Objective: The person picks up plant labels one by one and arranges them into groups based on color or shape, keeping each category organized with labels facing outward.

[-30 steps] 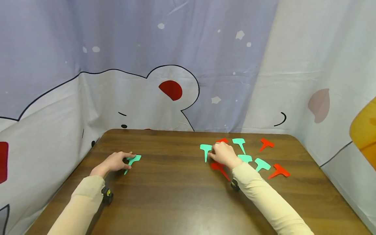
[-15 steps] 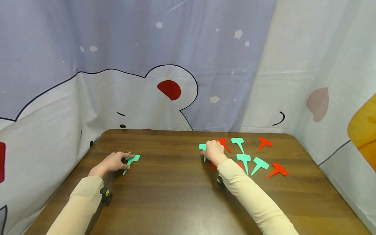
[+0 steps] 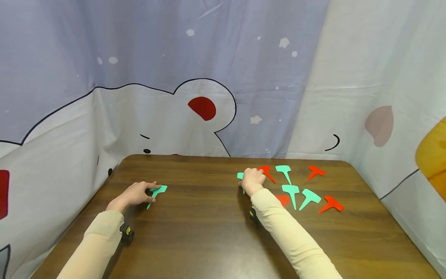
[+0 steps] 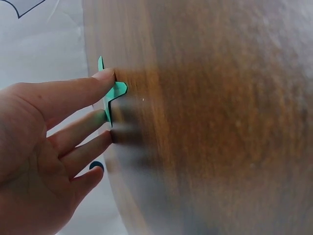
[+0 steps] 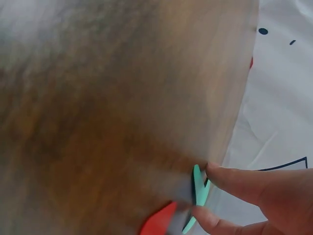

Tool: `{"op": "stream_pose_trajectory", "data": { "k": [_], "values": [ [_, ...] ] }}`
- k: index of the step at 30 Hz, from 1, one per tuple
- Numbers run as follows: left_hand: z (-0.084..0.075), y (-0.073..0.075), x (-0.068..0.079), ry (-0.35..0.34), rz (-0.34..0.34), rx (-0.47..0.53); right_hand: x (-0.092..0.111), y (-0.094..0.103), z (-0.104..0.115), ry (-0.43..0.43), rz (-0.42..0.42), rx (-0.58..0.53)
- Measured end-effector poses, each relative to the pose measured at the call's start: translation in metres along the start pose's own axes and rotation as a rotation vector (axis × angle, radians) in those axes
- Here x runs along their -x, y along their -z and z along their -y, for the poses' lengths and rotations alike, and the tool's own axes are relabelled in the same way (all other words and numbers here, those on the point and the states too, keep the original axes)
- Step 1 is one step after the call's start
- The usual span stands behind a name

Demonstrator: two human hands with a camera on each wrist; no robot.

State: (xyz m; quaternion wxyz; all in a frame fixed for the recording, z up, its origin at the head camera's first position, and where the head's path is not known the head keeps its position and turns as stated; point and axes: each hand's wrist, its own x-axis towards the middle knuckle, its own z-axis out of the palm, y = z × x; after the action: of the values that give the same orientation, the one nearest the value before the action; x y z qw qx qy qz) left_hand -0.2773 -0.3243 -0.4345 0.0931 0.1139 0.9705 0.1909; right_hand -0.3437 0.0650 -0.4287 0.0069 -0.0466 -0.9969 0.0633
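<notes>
On the left of the table, my left hand (image 3: 134, 193) pinches a green T-shaped plant label (image 3: 159, 190) lying on the wood. The left wrist view shows the thumb and a fingertip on either side of that label (image 4: 116, 91). My right hand (image 3: 253, 179) is at a second green plant label (image 3: 240, 176), which it partly covers in the head view. In the right wrist view, thumb and finger close on this label (image 5: 200, 188) from both sides. A red plant label (image 5: 159, 220) lies close by; my right forearm hides part of a red label (image 3: 283, 199) in the head view.
Right of my right hand lie more loose labels, among them a red one (image 3: 267, 173), green ones (image 3: 290, 189) and a red one (image 3: 331, 203) farthest right. A printed curtain (image 3: 174, 116) hangs behind the wooden table (image 3: 195, 232).
My right hand has moved left from above the red labels to the leftmost green label of the group, uncovering labels behind it. The left hand has stayed on its label.
</notes>
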Motion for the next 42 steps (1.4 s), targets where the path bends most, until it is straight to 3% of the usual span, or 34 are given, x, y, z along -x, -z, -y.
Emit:
{"op": "stream_pose_trajectory", "data": {
  "k": [5, 16, 42],
  "values": [
    [0.000, 0.000, -0.002, -0.006, -0.004, -0.006, -0.003, 0.001, -0.003, -0.034, 0.036, -0.021],
    [0.002, 0.000, 0.001, -0.010, -0.012, -0.025, -0.008, -0.003, -0.007, -0.081, 0.024, -0.083],
    [0.005, -0.002, -0.002, -0.015, -0.021, -0.014, -0.012, -0.002, -0.010, -0.082, 0.046, -0.143]
  ]
}}
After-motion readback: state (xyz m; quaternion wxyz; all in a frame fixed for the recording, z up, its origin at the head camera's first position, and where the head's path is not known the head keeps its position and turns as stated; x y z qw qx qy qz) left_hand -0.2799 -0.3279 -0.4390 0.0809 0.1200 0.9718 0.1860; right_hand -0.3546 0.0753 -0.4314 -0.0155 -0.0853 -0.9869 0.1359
